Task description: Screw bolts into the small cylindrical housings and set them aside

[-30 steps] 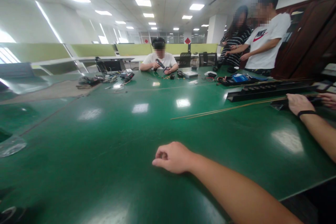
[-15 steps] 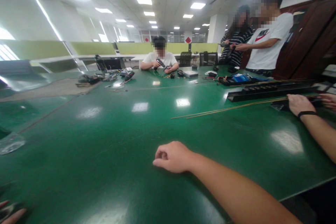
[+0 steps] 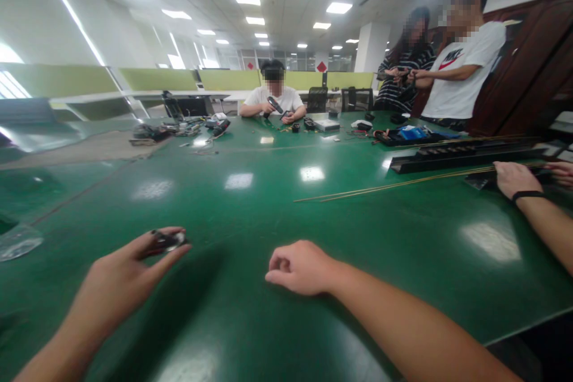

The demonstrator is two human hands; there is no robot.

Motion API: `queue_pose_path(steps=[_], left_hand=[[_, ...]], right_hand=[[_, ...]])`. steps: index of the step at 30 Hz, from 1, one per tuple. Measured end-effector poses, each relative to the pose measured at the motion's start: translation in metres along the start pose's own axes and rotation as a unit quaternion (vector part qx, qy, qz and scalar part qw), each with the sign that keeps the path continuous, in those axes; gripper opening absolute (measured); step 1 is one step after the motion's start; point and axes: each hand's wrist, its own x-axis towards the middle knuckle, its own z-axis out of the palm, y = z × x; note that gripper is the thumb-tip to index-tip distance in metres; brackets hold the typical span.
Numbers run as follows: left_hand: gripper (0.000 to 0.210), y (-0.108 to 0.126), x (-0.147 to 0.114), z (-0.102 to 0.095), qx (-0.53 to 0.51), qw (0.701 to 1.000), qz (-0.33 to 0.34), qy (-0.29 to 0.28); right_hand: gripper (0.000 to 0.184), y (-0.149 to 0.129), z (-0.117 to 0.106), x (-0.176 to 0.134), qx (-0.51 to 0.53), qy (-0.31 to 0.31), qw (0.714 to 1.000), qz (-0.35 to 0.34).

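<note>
My left hand (image 3: pixel 119 283) is raised above the green table (image 3: pixel 224 215) at the left. Between its thumb and fingers it holds a small dark part with a shiny, clear-looking end (image 3: pixel 171 242); motion and small size leave its exact kind unclear. The hand's shadow falls on the tabletop below. My right hand (image 3: pixel 299 268) rests on the table near the middle, fingers curled towards the thumb in a loose fist, and I see nothing in it.
Two thin brass-coloured rods (image 3: pixel 358 192) lie beyond my right hand, near a co-worker's hand (image 3: pixel 517 180) with a black wristband. Behind them stands a long black channel (image 3: pixel 430 161). Tools and parts (image 3: pixel 197 126) lie along the far side, where a seated person (image 3: pixel 273 98) works.
My left hand has come up from the lower left corner towards the middle, with the small dark part between its fingers. My right hand has stayed in place on the table.
</note>
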Motion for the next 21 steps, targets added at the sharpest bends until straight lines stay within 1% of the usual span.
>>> queue_pose_path(steps=[1, 2, 4, 5, 6, 7, 9, 11, 13, 16, 21], left_hand=[[0.049, 0.015, 0.008, 0.013, -0.036, 0.998, 0.033, -0.029], [0.048, 0.031, 0.016, 0.028, -0.069, 0.994, 0.085, -0.028], [0.035, 0.064, 0.024, 0.058, -0.118, 0.974, 0.190, -0.039], [0.028, 0.077, 0.025, 0.072, -0.133, 0.964, 0.222, -0.055], [0.023, 0.088, 0.024, 0.084, -0.155, 0.957, 0.238, -0.065], [0.019, 0.095, 0.022, 0.095, -0.180, 0.949, 0.249, -0.073], [0.014, 0.100, 0.015, 0.110, -0.229, 0.933, 0.259, -0.099], [0.013, 0.096, 0.008, 0.117, -0.264, 0.920, 0.260, -0.128], [0.014, 0.090, 0.006, 0.119, -0.281, 0.916, 0.250, -0.139], [0.020, 0.083, 0.007, 0.118, -0.287, 0.922, 0.226, -0.128], [0.027, 0.082, 0.008, 0.118, -0.293, 0.928, 0.196, -0.120]], right_hand=[[0.024, 0.002, 0.000, 0.001, 0.012, 0.009, 1.000, 0.003], [0.023, 0.005, -0.001, 0.002, 0.024, 0.024, 0.999, 0.010], [0.015, 0.011, -0.001, 0.005, 0.036, 0.075, 0.996, 0.034], [0.009, 0.015, -0.002, 0.006, 0.033, 0.106, 0.993, 0.051], [0.006, 0.018, -0.002, 0.008, 0.026, 0.134, 0.989, 0.064], [0.008, 0.020, -0.001, 0.009, 0.018, 0.155, 0.985, 0.073], [0.012, 0.023, 0.000, 0.011, 0.005, 0.171, 0.982, 0.076], [0.013, 0.023, 0.001, 0.011, -0.002, 0.160, 0.985, 0.069], [0.013, 0.021, 0.003, 0.011, -0.005, 0.151, 0.986, 0.068], [0.012, 0.018, 0.003, 0.010, -0.007, 0.142, 0.987, 0.071], [0.012, 0.017, 0.003, 0.009, -0.006, 0.129, 0.989, 0.071]])
